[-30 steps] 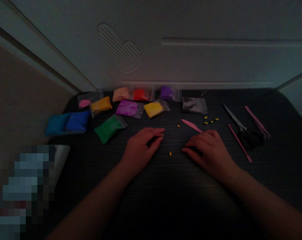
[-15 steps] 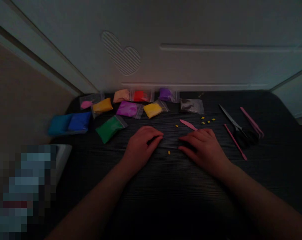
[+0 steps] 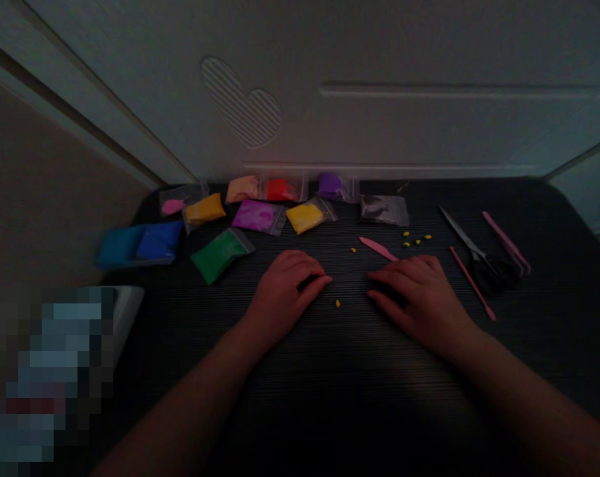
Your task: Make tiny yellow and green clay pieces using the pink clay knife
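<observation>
My left hand [image 3: 285, 293] rests palm down on the dark ribbed table [image 3: 330, 397], fingers loosely arched, thumb pointing right, nothing seen in it. My right hand [image 3: 419, 295] lies flat on the table with its fingers stretched to the left. A tiny yellow clay bit [image 3: 338, 303] sits between the two hands, touching neither. A pink plastic knife [image 3: 377, 248] lies just beyond my right fingertips. More yellow bits [image 3: 414, 240] lie scattered behind the right hand.
Clay bags line the back: green [image 3: 220, 253], blue [image 3: 138, 243], yellow [image 3: 304, 216], magenta [image 3: 257, 215], red [image 3: 280, 189], purple [image 3: 331, 185], dark [image 3: 383, 209]. Scissors [image 3: 479, 262], a pink stick [image 3: 471, 281] and pink tweezers [image 3: 506, 242] lie right. A white panel rises behind.
My left fingers have curled in from a stretched pose and the green speck at their tip is out of sight. The right hand stayed flat in place. The view shifted slightly.
</observation>
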The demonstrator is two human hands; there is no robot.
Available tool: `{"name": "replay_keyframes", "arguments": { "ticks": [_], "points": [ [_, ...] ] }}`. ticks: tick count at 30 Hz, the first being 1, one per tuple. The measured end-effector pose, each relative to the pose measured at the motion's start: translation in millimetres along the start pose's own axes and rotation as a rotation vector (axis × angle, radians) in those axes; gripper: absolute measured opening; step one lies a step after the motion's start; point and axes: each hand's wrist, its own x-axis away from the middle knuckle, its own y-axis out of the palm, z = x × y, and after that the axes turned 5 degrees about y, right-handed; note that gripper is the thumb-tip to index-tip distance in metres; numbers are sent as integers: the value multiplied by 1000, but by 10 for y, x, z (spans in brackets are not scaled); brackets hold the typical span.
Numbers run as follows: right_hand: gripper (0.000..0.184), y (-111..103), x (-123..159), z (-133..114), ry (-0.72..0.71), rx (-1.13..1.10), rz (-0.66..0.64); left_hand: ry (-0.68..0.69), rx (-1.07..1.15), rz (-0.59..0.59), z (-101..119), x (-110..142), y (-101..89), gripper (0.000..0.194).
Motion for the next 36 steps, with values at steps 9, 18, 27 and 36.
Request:
{"name": "replay_keyframes", "arguments": {
  "ticks": [9, 18, 27, 36],
  "points": [
    [23, 1, 2, -8, -12, -9, 15, -58, 15, -13, 15, -11, -21, 12],
    [26, 31, -14, -47, -35, -8, 29, -75, -11, -52, 27, -21, -30, 16],
    [27, -52, 82, -68, -98, 56, -26, -105, 4, -28, 6, 17, -29, 15],
    [28, -15, 77, -108, -77, 92, -50, -119, -1, -20, 15, 15, -21, 16]
  ]
}}
